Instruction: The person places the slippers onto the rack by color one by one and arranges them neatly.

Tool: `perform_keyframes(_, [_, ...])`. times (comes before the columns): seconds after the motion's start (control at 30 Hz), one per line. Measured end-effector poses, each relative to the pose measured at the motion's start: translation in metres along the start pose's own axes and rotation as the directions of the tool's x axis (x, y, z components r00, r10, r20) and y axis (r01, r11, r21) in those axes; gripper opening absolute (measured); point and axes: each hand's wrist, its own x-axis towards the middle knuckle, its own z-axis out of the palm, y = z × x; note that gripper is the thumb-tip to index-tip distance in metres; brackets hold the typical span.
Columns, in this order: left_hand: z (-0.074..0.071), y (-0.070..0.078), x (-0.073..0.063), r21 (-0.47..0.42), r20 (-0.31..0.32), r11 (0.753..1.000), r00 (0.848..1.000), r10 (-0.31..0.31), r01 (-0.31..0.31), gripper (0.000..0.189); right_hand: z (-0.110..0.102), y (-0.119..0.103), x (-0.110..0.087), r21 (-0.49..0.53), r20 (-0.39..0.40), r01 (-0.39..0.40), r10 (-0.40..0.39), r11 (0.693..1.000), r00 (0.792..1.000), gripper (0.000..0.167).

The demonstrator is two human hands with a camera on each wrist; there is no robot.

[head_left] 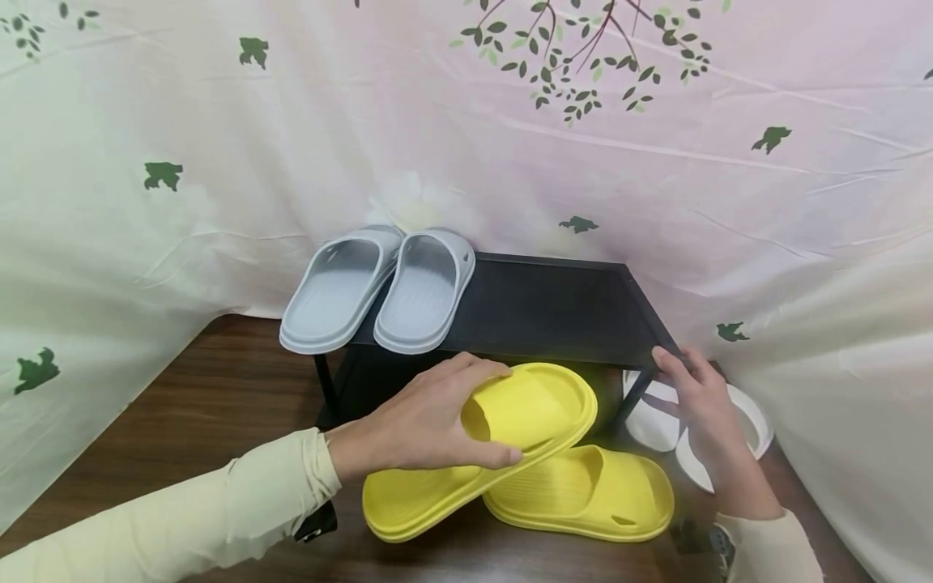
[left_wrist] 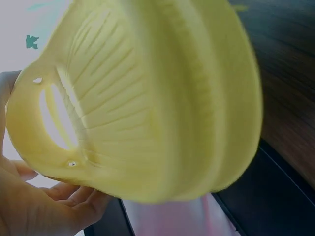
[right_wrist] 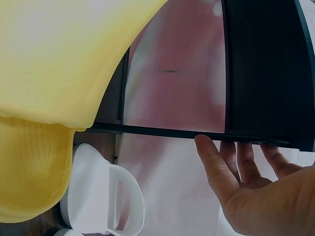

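My left hand (head_left: 430, 421) grips a yellow slipper (head_left: 547, 405) at its strap opening, thumb along the near side. The slipper is tilted, its toe toward the rack; in the left wrist view its ribbed inside (left_wrist: 108, 93) fills much of the frame. Partly beneath it, a second yellow slipper (head_left: 627, 498) lies on the wooden surface, toe to the right. At the front right corner of the black two-tier shoe rack (head_left: 554, 312), my right hand (head_left: 710, 421) holds the edge, thumb on one side. Its fingertips (right_wrist: 229, 147) meet the black bar.
Two grey slippers (head_left: 423, 291) stand side by side on the left of the top shelf, heels outward. White slippers (head_left: 652, 421) lie beyond the rack's right leg. Brown wooden surface (head_left: 219, 405) spreads around the rack. A leaf-printed cloth (head_left: 510, 162) hangs behind and at both sides.
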Motion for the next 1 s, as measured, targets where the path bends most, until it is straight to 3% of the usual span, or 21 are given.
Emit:
perform_keyframes(0.33, [-0.013,0.012,0.006,-0.060,0.009,0.998,1.000,-0.023,0.023,0.080,0.001,0.000,0.000,0.045,-0.003,0.018,-0.018,0.999,1.000,0.010])
perform_keyframes(0.6, [-0.031,0.023,0.021,-0.075,-0.018,0.996,0.999,-0.052,0.050,0.078,0.000,0.000,-0.001,0.020,0.003,0.000,0.000,1.000,1.000,0.014])
perform_keyframes(0.8, [-0.045,0.026,0.034,-0.111,-0.025,0.986,0.991,-0.128,0.125,0.075,-0.001,0.002,-0.001,0.042,0.013,0.008,-0.008,0.999,1.000,0.011])
perform_keyframes(1.0, [-0.053,0.024,0.056,-0.044,-0.046,0.974,0.974,-0.223,0.221,0.075,0.000,0.003,0.000,0.010,0.012,0.004,-0.004,1.000,1.000,0.016])
